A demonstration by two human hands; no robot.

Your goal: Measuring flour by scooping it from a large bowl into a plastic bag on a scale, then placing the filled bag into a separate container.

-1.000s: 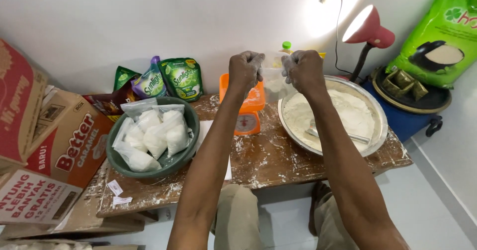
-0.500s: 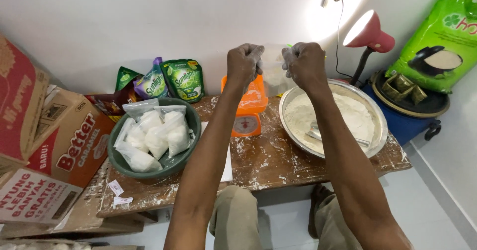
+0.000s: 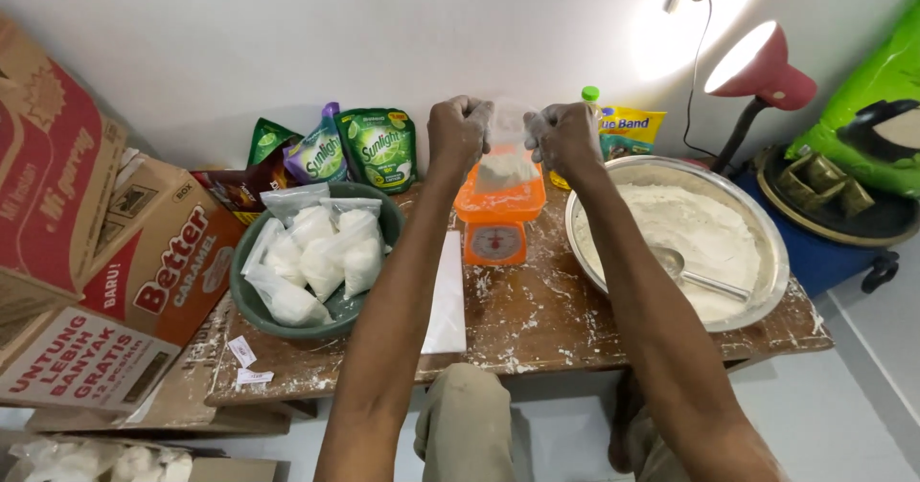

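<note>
My left hand (image 3: 458, 133) and my right hand (image 3: 563, 137) are raised side by side above the table, each pinching a top corner of a clear plastic bag (image 3: 507, 161) partly filled with white flour. The bag hangs between them, just over an orange kitchen scale (image 3: 498, 223). To the right lies a wide metal basin of flour (image 3: 757, 212) with a metal scoop (image 3: 698, 273) resting in it. At the left a green bowl (image 3: 251, 300) holds several sealed bags of flour (image 3: 321, 252).
A flour-dusted wooden table (image 3: 537, 324) carries a stack of flat plastic bags (image 3: 448, 295). Green refill pouches (image 3: 355, 147) lean on the wall. Cardboard boxes (image 3: 105, 242) stand left. A red lamp (image 3: 762, 70), a blue stool with a tray (image 3: 834, 209) and a green sack (image 3: 867, 108) are right.
Both hands stay raised with the bag; they have dropped slightly and the bag now hangs lower between them over the scale.
</note>
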